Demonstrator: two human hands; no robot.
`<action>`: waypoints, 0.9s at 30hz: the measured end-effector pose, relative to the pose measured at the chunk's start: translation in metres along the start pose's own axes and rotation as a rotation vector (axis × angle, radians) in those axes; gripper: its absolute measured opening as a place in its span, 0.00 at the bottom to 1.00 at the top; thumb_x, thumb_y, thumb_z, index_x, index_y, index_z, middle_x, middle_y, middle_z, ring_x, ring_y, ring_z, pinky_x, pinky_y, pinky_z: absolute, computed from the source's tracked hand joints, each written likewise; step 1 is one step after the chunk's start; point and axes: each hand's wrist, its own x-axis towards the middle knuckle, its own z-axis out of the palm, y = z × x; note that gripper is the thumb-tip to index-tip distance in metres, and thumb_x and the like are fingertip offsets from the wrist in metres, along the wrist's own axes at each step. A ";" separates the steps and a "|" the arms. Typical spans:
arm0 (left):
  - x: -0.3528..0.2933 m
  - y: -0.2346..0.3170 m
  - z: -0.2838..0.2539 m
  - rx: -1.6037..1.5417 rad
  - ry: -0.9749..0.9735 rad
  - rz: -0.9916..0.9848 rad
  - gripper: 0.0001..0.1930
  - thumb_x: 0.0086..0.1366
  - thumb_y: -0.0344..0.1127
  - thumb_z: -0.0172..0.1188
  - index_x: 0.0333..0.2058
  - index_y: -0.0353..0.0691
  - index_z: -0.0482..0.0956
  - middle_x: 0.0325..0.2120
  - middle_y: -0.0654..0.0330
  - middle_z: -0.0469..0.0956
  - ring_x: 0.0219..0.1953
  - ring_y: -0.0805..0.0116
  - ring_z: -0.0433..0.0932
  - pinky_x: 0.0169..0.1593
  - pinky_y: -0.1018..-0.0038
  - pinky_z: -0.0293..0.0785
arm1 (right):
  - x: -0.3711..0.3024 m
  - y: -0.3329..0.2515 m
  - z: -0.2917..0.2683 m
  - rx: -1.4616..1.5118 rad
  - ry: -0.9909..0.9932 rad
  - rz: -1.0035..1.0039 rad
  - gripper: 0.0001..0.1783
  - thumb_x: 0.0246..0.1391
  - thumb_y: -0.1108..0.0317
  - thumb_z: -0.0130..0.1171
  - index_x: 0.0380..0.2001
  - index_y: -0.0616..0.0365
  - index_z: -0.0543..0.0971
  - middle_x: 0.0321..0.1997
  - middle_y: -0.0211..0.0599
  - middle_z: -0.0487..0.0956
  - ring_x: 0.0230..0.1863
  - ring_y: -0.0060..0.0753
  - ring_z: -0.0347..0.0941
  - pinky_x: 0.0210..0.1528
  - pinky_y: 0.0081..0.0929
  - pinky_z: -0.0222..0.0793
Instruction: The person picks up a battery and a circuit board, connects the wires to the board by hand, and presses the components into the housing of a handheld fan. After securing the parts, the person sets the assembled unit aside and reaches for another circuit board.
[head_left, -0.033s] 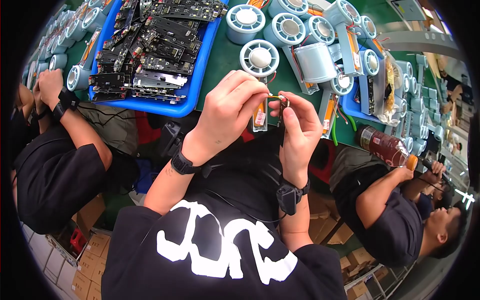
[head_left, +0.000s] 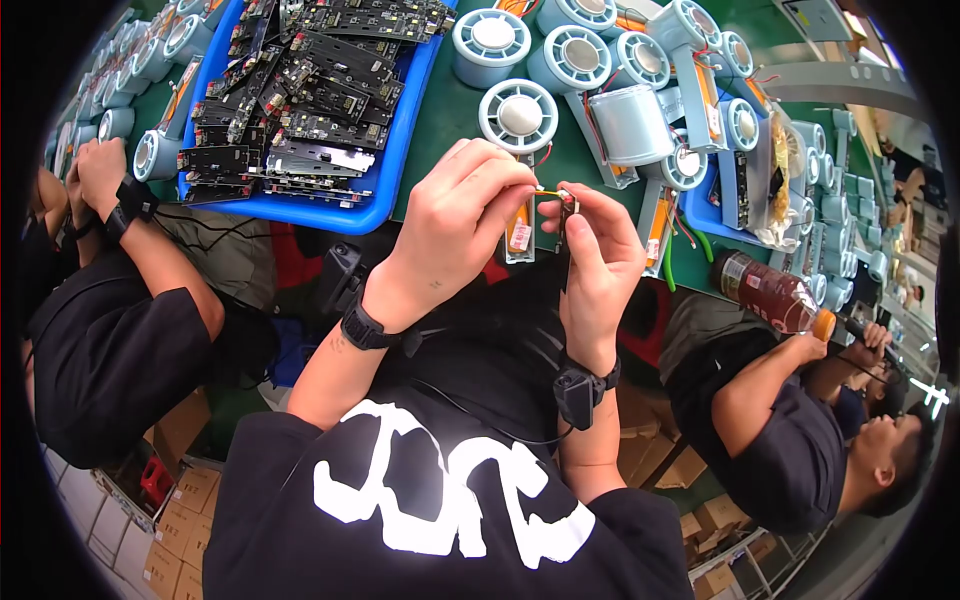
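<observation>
My left hand (head_left: 458, 208) pinches the end of a short thin wire (head_left: 549, 193), yellow and red, with a small white tip at the fingertips. The wire runs across to a narrow dark circuit board (head_left: 567, 208), held upright between the thumb and fingers of my right hand (head_left: 602, 245). Whether the wire is joined to the board is too small to tell. Just beyond my fingers stands a pale blue round housing (head_left: 518, 117) with a ribbed rim. From it an arm with an orange strip (head_left: 520, 222) points toward me, partly behind my hands.
A blue tray (head_left: 385, 205) heaped with black circuit boards stands at the left on the green table (head_left: 425, 130). More pale blue housings (head_left: 632, 125) crowd the right. Green-handled pliers (head_left: 670, 265) lie near the edge. A co-worker at the right is beside a dark drink bottle (head_left: 765, 290); another (head_left: 130, 330) sits left.
</observation>
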 end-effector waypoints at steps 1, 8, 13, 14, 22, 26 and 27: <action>0.001 0.002 -0.002 0.002 0.001 -0.017 0.07 0.58 0.22 0.66 0.36 0.36 0.82 0.32 0.58 0.79 0.33 0.62 0.79 0.36 0.72 0.75 | 0.000 0.000 0.000 -0.005 0.000 -0.008 0.14 0.62 0.78 0.55 0.50 0.69 0.77 0.49 0.46 0.81 0.45 0.34 0.80 0.47 0.27 0.75; 0.004 0.007 -0.007 -0.038 -0.069 -0.090 0.06 0.56 0.23 0.68 0.33 0.36 0.83 0.30 0.59 0.80 0.34 0.64 0.78 0.36 0.72 0.75 | -0.001 0.002 0.003 0.018 -0.013 -0.032 0.14 0.61 0.80 0.55 0.50 0.70 0.77 0.52 0.47 0.80 0.47 0.33 0.79 0.49 0.28 0.76; 0.004 0.009 -0.007 -0.014 -0.074 -0.123 0.06 0.54 0.23 0.70 0.31 0.36 0.84 0.29 0.60 0.81 0.34 0.64 0.77 0.37 0.72 0.74 | -0.005 0.007 0.002 -0.091 -0.043 -0.118 0.14 0.60 0.83 0.56 0.50 0.69 0.77 0.54 0.49 0.78 0.51 0.32 0.78 0.53 0.28 0.75; 0.005 0.009 -0.007 0.003 -0.073 -0.113 0.06 0.53 0.23 0.70 0.31 0.37 0.84 0.29 0.60 0.81 0.34 0.64 0.77 0.37 0.71 0.74 | -0.005 0.008 0.001 -0.091 -0.044 -0.118 0.14 0.60 0.83 0.56 0.50 0.69 0.77 0.54 0.49 0.78 0.51 0.32 0.78 0.53 0.28 0.75; 0.005 0.007 -0.006 0.037 -0.064 -0.050 0.07 0.52 0.23 0.70 0.30 0.37 0.83 0.29 0.60 0.81 0.34 0.63 0.76 0.37 0.70 0.73 | -0.003 0.015 -0.002 -0.239 -0.038 -0.258 0.15 0.55 0.85 0.61 0.46 0.64 0.81 0.54 0.44 0.80 0.51 0.31 0.79 0.52 0.25 0.76; 0.005 0.007 -0.005 0.025 -0.065 -0.051 0.07 0.52 0.23 0.70 0.30 0.38 0.83 0.29 0.60 0.81 0.34 0.63 0.76 0.36 0.70 0.73 | -0.002 0.016 -0.002 -0.232 -0.033 -0.269 0.15 0.54 0.85 0.62 0.45 0.64 0.82 0.53 0.44 0.80 0.50 0.31 0.79 0.50 0.24 0.77; 0.005 0.006 -0.005 0.025 -0.065 -0.052 0.07 0.52 0.23 0.70 0.30 0.38 0.83 0.29 0.60 0.81 0.34 0.63 0.76 0.36 0.70 0.73 | -0.002 0.016 -0.002 -0.242 -0.037 -0.275 0.15 0.54 0.85 0.62 0.45 0.64 0.82 0.53 0.44 0.80 0.50 0.31 0.80 0.49 0.23 0.77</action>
